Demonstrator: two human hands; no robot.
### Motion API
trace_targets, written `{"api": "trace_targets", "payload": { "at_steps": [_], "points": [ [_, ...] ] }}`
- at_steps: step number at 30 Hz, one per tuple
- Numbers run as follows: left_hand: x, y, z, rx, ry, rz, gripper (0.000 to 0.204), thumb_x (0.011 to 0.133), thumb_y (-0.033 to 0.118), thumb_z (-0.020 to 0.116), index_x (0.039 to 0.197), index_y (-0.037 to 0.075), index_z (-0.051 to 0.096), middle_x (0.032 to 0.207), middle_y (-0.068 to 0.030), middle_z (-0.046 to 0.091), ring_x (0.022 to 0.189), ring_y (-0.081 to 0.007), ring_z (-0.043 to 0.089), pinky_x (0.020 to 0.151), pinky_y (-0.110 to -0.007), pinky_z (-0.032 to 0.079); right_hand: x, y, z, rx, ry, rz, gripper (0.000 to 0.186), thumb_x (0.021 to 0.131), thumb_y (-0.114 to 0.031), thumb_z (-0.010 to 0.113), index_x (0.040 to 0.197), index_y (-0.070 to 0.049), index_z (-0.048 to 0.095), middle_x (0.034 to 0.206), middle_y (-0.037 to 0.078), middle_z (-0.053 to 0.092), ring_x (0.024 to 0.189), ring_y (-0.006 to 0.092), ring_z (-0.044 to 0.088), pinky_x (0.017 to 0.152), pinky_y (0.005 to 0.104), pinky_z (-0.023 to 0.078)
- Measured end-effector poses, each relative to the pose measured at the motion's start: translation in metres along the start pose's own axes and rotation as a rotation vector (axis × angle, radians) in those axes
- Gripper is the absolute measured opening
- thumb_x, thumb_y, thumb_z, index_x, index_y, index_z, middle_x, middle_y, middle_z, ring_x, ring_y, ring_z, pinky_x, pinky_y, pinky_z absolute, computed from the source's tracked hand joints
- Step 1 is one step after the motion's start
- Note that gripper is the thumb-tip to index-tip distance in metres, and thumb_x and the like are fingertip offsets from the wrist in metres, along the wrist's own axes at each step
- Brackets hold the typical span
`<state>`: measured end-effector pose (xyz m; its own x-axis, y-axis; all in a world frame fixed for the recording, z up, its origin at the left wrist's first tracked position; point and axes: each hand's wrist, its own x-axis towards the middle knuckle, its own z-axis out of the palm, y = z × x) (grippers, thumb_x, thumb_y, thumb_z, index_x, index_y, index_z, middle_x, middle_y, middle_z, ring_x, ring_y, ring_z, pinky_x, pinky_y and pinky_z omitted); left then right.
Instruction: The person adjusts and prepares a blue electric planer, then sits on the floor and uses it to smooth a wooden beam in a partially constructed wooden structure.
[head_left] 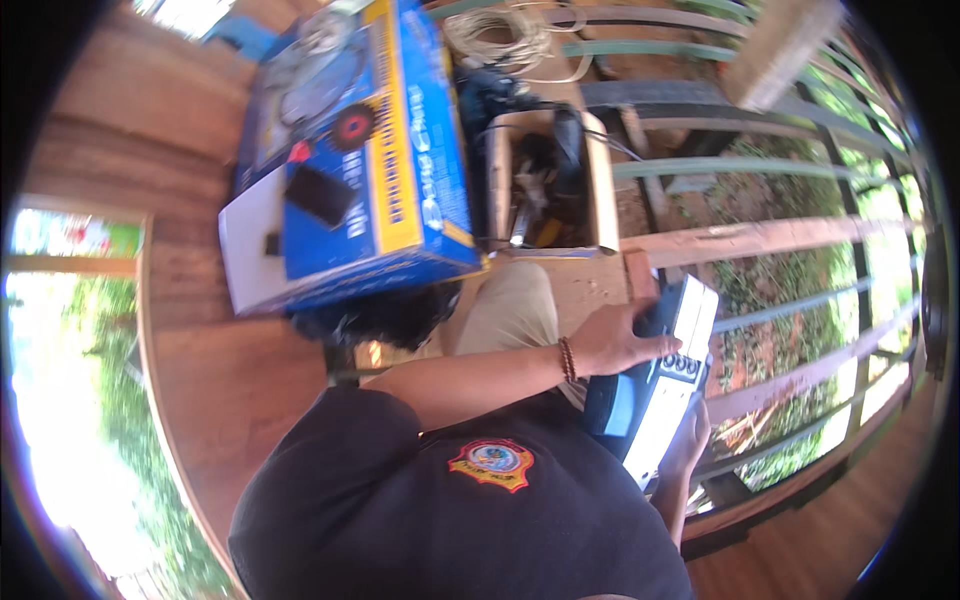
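Observation:
A boxy dark device with glossy white panels [656, 424] and a row of three round fittings is held close to my body on the right. My left hand [622, 341] reaches across and grips its upper part, the thumb lying over the front near the round fittings. My right hand [690, 437] is wrapped round the device's lower right side, its fingers partly hidden behind it. The device is tilted, and its exact kind does not show.
A large blue and yellow carton [410, 215] stands ahead left, a dark phone-like slab [320, 195] on it. Beside it is an open cardboard box [605, 195] of tools. A black plastic bag [385, 315], coiled white cable [500, 38] and wooden slat railing [760, 240] are around me.

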<state>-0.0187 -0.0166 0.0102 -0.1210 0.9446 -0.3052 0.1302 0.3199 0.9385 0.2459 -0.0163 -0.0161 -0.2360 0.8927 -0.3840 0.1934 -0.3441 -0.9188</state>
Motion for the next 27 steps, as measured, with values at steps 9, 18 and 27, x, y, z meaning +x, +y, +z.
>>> {"api": "trace_targets", "payload": {
  "at_steps": [9,18,27],
  "points": [
    [-0.085,0.040,-0.002,-0.250,0.089,-0.469,0.082,0.096,0.067,0.066,0.148,0.003,0.059,0.134,-0.0173,0.070,0.129,-0.0257,0.064,0.111,-0.038,0.047,-0.077,-0.128,-0.006,0.041,-0.194,0.344,0.034,0.107,-0.017,0.040,0.124,0.001,0.063,0.113,0.008,0.063,0.102,0.0169,0.062,0.091,0.0340,0.049],
    [-0.166,0.184,-0.043,-0.511,0.353,-0.379,0.078,0.095,0.062,0.072,0.139,-0.002,0.065,0.128,-0.0140,0.073,0.120,-0.0187,0.067,0.108,-0.032,0.048,-0.118,-0.223,-0.003,0.338,-0.128,0.679,0.046,0.110,-0.036,0.039,0.134,-0.006,0.062,0.123,0.008,0.067,0.112,0.0217,0.066,0.100,0.0388,0.052],
    [-0.209,0.191,-0.065,-0.669,0.403,-0.427,0.056,0.101,0.046,0.072,0.132,0.000,0.071,0.114,-0.0033,0.076,0.105,-0.0117,0.069,0.094,-0.030,0.054,-0.169,-0.256,0.042,0.546,-0.403,0.781,0.046,0.107,-0.038,0.045,0.135,-0.006,0.063,0.124,0.009,0.068,0.112,0.0247,0.067,0.099,0.0414,0.054]
  ]
}}
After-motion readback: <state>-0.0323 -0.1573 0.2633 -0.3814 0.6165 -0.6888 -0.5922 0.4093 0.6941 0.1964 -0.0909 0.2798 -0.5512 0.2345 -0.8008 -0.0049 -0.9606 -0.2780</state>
